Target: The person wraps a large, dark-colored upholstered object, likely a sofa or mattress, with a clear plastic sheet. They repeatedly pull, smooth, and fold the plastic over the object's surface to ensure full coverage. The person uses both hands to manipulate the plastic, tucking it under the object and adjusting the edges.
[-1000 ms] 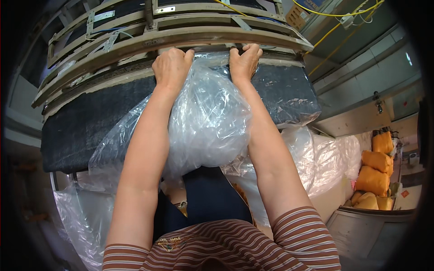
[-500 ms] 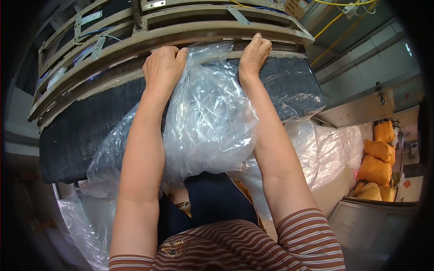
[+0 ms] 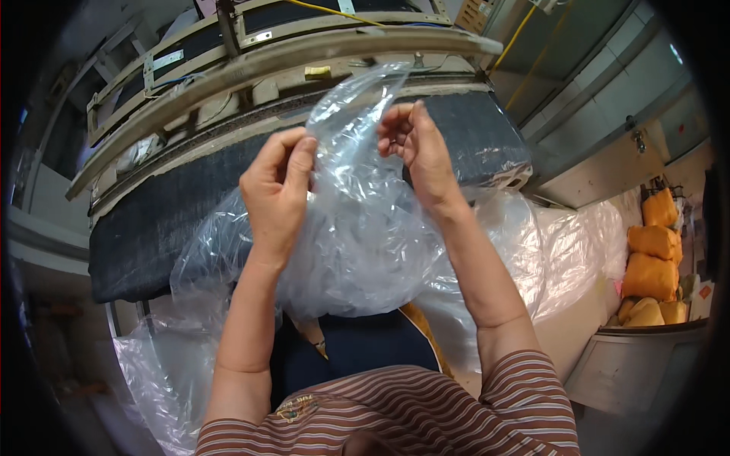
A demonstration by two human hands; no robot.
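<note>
A bunched sheet of clear plastic film point(image 3: 357, 251) hangs over the near edge of a dark padded surface point(image 3: 175, 205) and down to my lap. My left hand point(image 3: 277, 182) pinches the film's left edge between thumb and fingers, near its raised upper end. To the right of that end is my right hand point(image 3: 422, 152), fingers loosely curled and apart, with nothing seen in them. It is close beside the film; whether a fingertip touches it cannot be made out. Beyond both hands runs a long pale bar point(image 3: 304, 57) of a machine frame.
A small yellow block point(image 3: 318, 72) shows below the bar. More clear film point(image 3: 563, 251) lies spread at the right, and some hangs at the lower left. Several orange bundles point(image 3: 652, 275) are stacked at the far right. A yellow cable point(image 3: 513, 38) hangs at the upper right.
Both hands have come off the bar and back toward me. The bar stands farther from the padded surface, with a gap showing. The film's upper end is now raised between my hands.
</note>
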